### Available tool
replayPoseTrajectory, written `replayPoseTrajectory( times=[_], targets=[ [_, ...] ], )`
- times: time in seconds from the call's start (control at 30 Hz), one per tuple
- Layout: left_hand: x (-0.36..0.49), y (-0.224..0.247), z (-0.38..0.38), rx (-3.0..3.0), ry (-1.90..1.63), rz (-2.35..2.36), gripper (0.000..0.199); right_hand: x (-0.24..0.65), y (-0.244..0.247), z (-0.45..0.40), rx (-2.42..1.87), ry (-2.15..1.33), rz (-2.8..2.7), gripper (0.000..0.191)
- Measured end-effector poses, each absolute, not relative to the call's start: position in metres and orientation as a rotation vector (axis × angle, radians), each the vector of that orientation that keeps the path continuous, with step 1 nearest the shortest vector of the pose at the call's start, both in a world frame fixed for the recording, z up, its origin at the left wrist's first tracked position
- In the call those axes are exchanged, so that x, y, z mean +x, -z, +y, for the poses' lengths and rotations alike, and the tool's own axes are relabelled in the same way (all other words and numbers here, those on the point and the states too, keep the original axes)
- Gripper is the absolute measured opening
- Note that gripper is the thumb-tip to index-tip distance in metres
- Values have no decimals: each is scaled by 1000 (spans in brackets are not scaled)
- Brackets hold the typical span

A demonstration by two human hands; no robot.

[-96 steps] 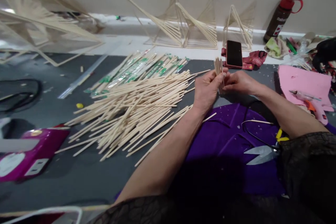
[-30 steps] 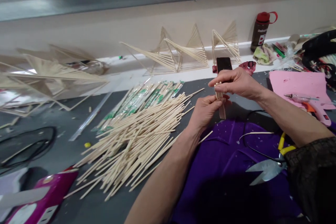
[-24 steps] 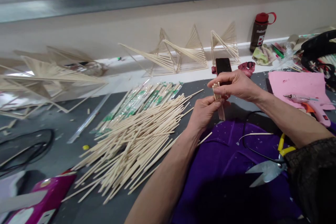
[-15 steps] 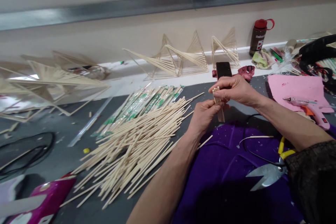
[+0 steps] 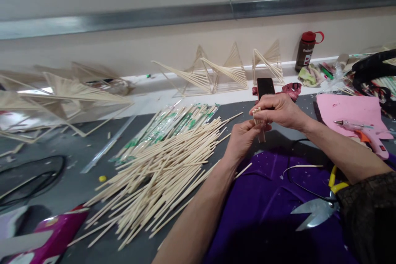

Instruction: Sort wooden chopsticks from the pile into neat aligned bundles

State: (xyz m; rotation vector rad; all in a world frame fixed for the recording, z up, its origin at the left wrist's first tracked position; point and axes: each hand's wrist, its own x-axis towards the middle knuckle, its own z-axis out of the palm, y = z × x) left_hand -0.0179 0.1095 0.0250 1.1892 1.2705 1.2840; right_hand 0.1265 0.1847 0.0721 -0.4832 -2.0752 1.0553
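Observation:
A small bundle of thin wooden sticks [image 5: 262, 136] stands nearly upright between my hands. My left hand [image 5: 243, 139] pinches it low down, and my right hand [image 5: 280, 111] grips it near the top ends. Both hands are closed, with fingers partly hidden behind the bundle. Left of them lies a big loose pile of wooden sticks [image 5: 167, 173], beside plastic-wrapped sticks [image 5: 173, 126]. A phone [image 5: 265, 86] lies just behind my right hand. Yellow-handled scissors [image 5: 318, 212] rest with blades apart on purple cloth [image 5: 266, 198] under my right forearm.
Stick frames [image 5: 221, 76] stand along the wall, with a larger one [image 5: 68, 95] at left. A pink glue gun [image 5: 368, 134] lies on pink cloth [image 5: 334, 107]. Behind is a red-capped bottle [image 5: 305, 53]. A black cable [image 5: 293, 179] crosses the purple cloth; a clear plastic strip [image 5: 107, 146] lies left.
The camera view has tilted slightly, so the background sits lower. My hands keep hold of the stick bundle, and less of its lower end shows beneath them.

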Motion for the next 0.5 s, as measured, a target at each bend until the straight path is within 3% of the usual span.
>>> replayPoseTrajectory(
  times=[0.5],
  targets=[
    [-20, -22, 113, 1165, -1294, 1121, 32, 124, -76, 185, -487, -1064, -2124, 20]
  ],
)
